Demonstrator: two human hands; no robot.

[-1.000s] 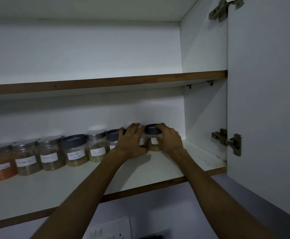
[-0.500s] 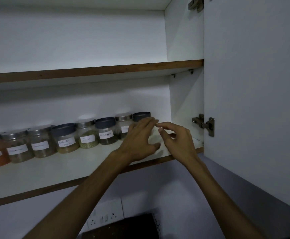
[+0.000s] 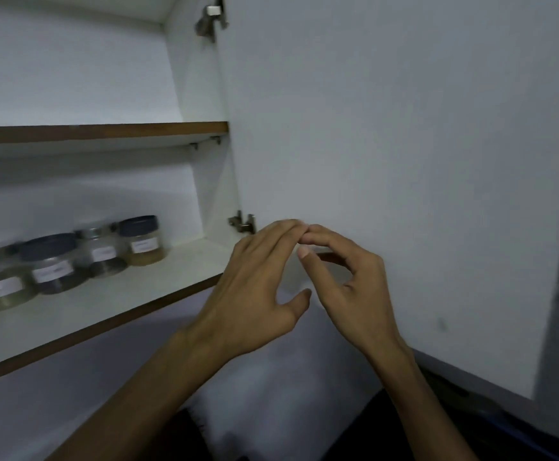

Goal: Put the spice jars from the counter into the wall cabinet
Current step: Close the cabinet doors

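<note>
Several labelled spice jars stand in a row on the lower shelf (image 3: 111, 304) of the open wall cabinet. The rightmost jar (image 3: 143, 240) has a dark lid and tan powder; beside it are a metal-lidded jar (image 3: 100, 251) and a dark-lidded jar (image 3: 51, 264). My left hand (image 3: 254, 291) and my right hand (image 3: 348, 284) are both empty, fingers relaxed, held in front of the shelf's right end, fingertips nearly touching. Neither hand touches a jar.
The white cabinet door (image 3: 404, 161) stands open on the right, close behind my right hand, with hinges (image 3: 243, 222) at its inner edge. An upper shelf (image 3: 105, 131) holds nothing visible. A dark counter area shows at the bottom.
Both hands have let go of the rightmost jar and drawn back out of the cabinet toward the right. The view has swung right, so fewer jars show.
</note>
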